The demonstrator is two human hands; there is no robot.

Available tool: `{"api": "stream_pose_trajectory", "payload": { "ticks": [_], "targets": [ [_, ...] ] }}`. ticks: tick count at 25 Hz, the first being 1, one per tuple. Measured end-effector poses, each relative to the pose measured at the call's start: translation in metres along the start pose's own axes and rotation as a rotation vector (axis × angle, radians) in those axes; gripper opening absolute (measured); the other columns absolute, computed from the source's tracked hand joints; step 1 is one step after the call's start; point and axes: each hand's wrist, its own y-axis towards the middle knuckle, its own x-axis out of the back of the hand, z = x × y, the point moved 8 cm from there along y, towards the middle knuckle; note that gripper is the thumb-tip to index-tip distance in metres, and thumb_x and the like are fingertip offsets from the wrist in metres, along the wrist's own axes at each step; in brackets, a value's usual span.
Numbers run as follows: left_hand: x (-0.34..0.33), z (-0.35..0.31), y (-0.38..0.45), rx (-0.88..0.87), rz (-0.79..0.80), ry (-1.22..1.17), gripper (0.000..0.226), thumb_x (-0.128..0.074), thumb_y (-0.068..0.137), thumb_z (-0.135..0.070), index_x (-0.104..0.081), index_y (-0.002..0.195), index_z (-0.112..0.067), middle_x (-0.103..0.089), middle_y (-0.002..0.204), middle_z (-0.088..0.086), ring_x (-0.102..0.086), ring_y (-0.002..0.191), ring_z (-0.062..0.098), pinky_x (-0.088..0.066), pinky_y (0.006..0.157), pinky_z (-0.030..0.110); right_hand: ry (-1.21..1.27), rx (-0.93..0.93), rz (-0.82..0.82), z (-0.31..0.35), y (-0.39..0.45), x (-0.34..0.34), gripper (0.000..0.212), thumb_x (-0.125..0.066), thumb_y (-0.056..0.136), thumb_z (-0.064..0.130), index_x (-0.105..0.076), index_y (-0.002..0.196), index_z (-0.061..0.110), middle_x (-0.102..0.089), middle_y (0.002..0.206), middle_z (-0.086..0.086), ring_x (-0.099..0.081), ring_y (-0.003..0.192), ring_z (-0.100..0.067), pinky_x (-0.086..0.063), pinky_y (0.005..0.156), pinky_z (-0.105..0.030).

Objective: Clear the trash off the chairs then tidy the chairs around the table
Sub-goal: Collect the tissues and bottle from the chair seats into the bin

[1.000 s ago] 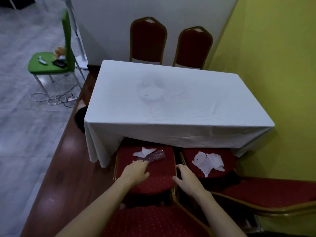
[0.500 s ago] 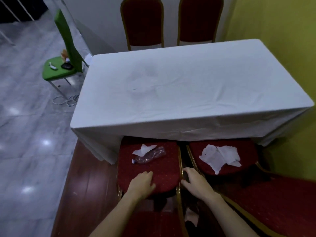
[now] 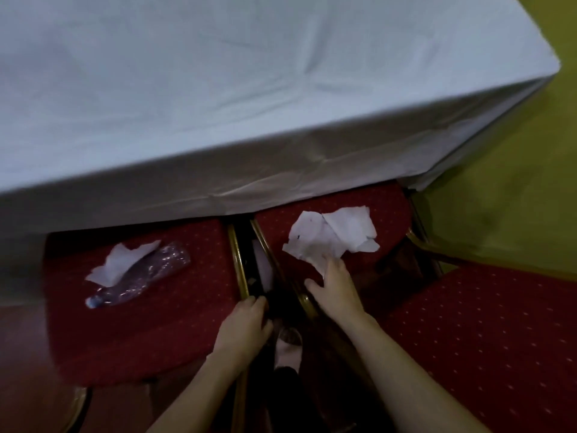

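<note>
Two red chairs are tucked under the white-clothed table (image 3: 249,89). The left chair (image 3: 140,332) carries a white paper scrap (image 3: 120,264) lying over a crushed clear plastic bottle (image 3: 150,276). On the right chair (image 3: 384,210) lie crumpled white papers (image 3: 331,235). My right hand (image 3: 335,290) reaches over that seat, fingers spread, fingertips touching the papers' near corner. My left hand (image 3: 246,326) is at the left chair's right edge, its fingers curled over the gold frame.
A third red chair (image 3: 484,345) stands at an angle close on the right, beside the yellow-green wall (image 3: 515,198). The tablecloth hangs low over the backs of both seats. A narrow dark gap separates the two tucked chairs.
My view has dropped closer to the seats. My right hand moved forward from the chair frame to the papers. My left hand slid right from the seat top to its edge.
</note>
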Motion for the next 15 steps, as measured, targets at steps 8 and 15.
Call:
{"api": "stream_pose_trajectory", "payload": {
  "ticks": [8, 15],
  "targets": [
    [-0.011, -0.002, 0.119, -0.164, -0.166, 0.023, 0.039, -0.055, 0.089, -0.021, -0.049, 0.127, -0.015, -0.042, 0.134, 0.007, -0.046, 0.118, 0.025, -0.048, 0.098, 0.040, -0.241, -0.121, -0.137, -0.081, 0.129, 0.019, 0.130, -0.064, 0.055, 0.080, 0.019, 0.144, 0.035, 0.013, 0.156, -0.022, 0.006, 0.143, -0.047, -0.015, 0.110, -0.066],
    [-0.029, 0.045, 0.097, -0.102, 0.021, -0.099, 0.044, -0.054, 0.090, -0.014, -0.044, 0.133, -0.021, -0.044, 0.133, -0.002, -0.048, 0.122, 0.015, -0.046, 0.104, 0.031, -0.458, 0.241, -0.266, -0.034, 0.136, -0.020, 0.088, -0.069, 0.068, 0.056, -0.027, 0.141, 0.031, -0.032, 0.146, -0.014, -0.036, 0.131, -0.034, -0.038, 0.105, -0.053]
  ]
}}
